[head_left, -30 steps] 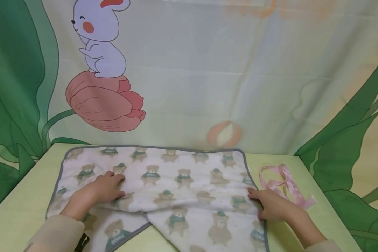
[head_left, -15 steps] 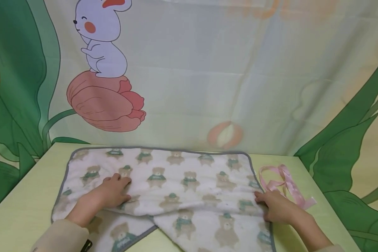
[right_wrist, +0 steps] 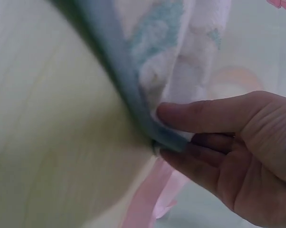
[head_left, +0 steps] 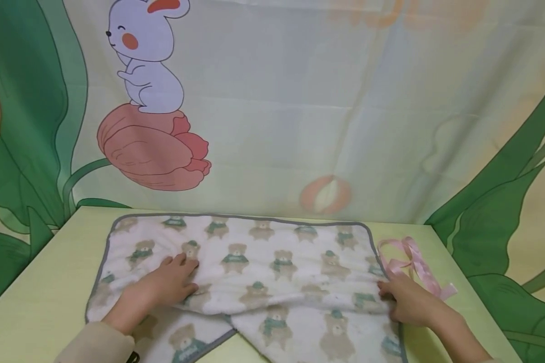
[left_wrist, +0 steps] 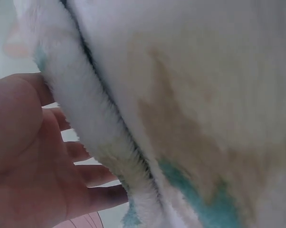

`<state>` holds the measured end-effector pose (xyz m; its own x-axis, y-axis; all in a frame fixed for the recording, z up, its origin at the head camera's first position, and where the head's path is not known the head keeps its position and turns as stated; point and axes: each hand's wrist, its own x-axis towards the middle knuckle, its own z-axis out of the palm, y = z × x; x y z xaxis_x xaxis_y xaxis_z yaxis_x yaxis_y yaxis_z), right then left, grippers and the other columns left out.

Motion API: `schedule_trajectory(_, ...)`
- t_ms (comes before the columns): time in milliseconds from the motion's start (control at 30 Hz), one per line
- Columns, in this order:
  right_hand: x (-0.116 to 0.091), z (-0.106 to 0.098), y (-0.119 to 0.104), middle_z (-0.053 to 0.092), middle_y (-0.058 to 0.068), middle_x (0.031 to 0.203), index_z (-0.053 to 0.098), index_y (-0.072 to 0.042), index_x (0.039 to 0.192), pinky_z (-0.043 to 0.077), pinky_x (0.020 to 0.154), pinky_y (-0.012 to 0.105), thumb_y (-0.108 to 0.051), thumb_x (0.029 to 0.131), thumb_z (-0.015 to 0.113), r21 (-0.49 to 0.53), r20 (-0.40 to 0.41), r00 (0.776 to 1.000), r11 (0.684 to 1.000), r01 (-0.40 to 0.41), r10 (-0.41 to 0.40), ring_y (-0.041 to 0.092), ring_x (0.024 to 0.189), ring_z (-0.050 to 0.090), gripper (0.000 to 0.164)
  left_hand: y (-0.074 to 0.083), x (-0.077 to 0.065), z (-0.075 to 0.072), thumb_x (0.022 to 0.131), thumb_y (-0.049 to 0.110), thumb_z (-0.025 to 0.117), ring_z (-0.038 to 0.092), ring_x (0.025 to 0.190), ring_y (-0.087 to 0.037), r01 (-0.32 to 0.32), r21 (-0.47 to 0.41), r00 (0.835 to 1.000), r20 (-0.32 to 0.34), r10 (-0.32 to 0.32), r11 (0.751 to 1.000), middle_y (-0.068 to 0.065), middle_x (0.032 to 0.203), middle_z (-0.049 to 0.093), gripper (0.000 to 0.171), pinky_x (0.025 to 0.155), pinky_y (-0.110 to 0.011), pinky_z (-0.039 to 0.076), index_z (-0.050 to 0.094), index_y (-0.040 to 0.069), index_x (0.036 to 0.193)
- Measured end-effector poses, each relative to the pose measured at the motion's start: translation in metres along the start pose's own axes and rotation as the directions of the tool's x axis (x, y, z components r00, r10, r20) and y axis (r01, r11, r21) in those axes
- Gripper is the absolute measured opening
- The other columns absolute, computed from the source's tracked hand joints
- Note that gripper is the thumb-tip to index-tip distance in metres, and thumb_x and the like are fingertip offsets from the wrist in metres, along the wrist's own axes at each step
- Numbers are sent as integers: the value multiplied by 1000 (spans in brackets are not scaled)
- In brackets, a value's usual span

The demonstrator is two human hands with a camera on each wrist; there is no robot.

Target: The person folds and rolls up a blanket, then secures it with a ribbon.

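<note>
A white fleece blanket point(head_left: 295, 282) with brown bears in green clothes and a grey edging lies on the table, its near part folded and rumpled. My left hand point(head_left: 170, 280) rests on its left half, fingers extended over the cloth. Seen from the left wrist, that hand point(left_wrist: 43, 152) has its fingers reaching along the fleecy fold point(left_wrist: 90, 104). At the right side, my right hand point(head_left: 409, 300) pinches the blanket's edge. The right wrist view shows thumb and fingers point(right_wrist: 200, 114) on either side of the grey edging point(right_wrist: 133, 95).
A loose pink ribbon point(head_left: 418, 262) lies just beyond my right hand, on the pale yellow table point(head_left: 472, 302). Behind the table hangs a backdrop point(head_left: 272, 111) printed with a rabbit, a tulip and large green leaves.
The blanket has slid to the right across the table, and both hands have shifted right with it. Its right edge now comes up to the ribbon.
</note>
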<state>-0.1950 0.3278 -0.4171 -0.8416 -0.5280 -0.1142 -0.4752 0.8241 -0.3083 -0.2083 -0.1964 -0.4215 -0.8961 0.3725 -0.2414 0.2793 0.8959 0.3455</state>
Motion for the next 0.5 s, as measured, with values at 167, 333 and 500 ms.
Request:
schedule_trajectory(167,-3,-9,0,68,13,112,72,1,108,51,81,40,-9,72,87,62,58,998,998,-33,30,23,95,59,41,-2,1,0,102,32,65,32,136,-61,-19,-74,1000,8,20,997,-38,150,33,56,100,-70,38,51,-2,145)
schedule_trajectory(333,8,-19,-10,69,10,114,69,1,118,55,86,44,-31,92,78,164,14,999,986,-41,39,27,101,67,42,-14,0,-2,102,25,65,51,121,-51,-92,-184,987,-149,65,979,-33,139,46,45,95,-63,44,58,-3,136)
schedule_trajectory(500,35,-18,-22,70,11,119,67,-1,123,54,88,48,-37,101,67,145,-91,994,988,-48,62,32,106,68,42,-27,0,-6,103,21,61,47,116,-54,-7,-198,941,-334,-61,980,-37,136,41,38,86,-65,44,58,-3,133)
